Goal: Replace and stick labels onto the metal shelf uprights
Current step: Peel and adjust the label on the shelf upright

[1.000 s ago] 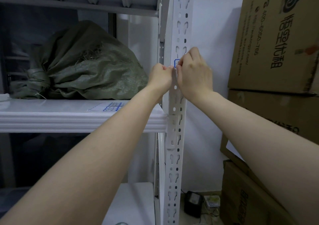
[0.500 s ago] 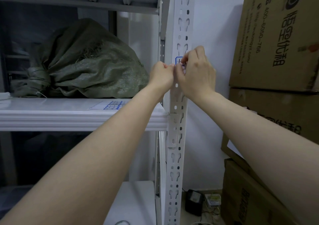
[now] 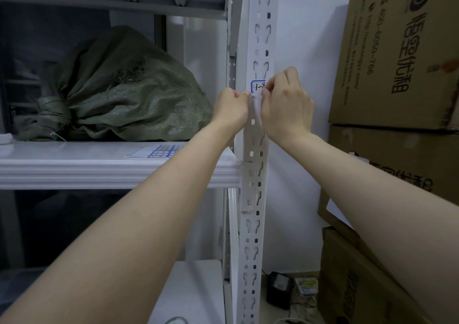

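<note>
Storeroom corner: two hands working at a label on the white upright

Pale wall is filling the background, with stacked cardboard boxes standing against it on the right and a white metal shelf running in from the left. The upright, white and punched with keyhole slots, is rising through the middle of the view. The label is sitting on the front of the upright above the shelf: a small white rectangle with a blue rounded border and black handwriting beginning "1-".

The right hand is pinching the label's right end between thumb and forefinger, with the other fingers curling behind. The left hand is curling tight, its fingertips pinching a small white strip just below the label, between the two hands.

The right hand's fingers are covering the rest of the writing, so the full marking is not readable. Whether the strip is backing paper or part of the label cannot be told. A sheet of blue-bordered labels is lying flat on the shelf, partly hidden by the left forearm, beside a green woven sack. The boxes are being cut off by the right edge
</note>
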{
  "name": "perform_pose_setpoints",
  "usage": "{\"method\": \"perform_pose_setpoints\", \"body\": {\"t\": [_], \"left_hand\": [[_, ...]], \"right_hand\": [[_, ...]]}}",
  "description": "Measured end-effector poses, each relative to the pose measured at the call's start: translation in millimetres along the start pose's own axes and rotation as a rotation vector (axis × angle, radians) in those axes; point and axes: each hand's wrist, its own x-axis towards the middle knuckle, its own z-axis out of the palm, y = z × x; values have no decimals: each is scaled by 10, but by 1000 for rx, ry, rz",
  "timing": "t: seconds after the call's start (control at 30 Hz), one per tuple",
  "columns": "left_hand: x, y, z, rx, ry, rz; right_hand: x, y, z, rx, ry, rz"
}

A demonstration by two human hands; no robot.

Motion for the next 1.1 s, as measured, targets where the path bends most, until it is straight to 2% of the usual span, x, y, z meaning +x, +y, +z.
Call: {"method": "perform_pose_setpoints", "body": {"t": [0.8,0.97,1.1], "left_hand": [[-133,73,-28,-21,6,3],[-228,66,-95,-91,65,-26],[-358,113,-116,-180,44,-47]], "right_hand": [[-57,207,-129,47,16,127],[-90,212,-118,126,19,66],[-118,105,-90,203,31,6]]}}
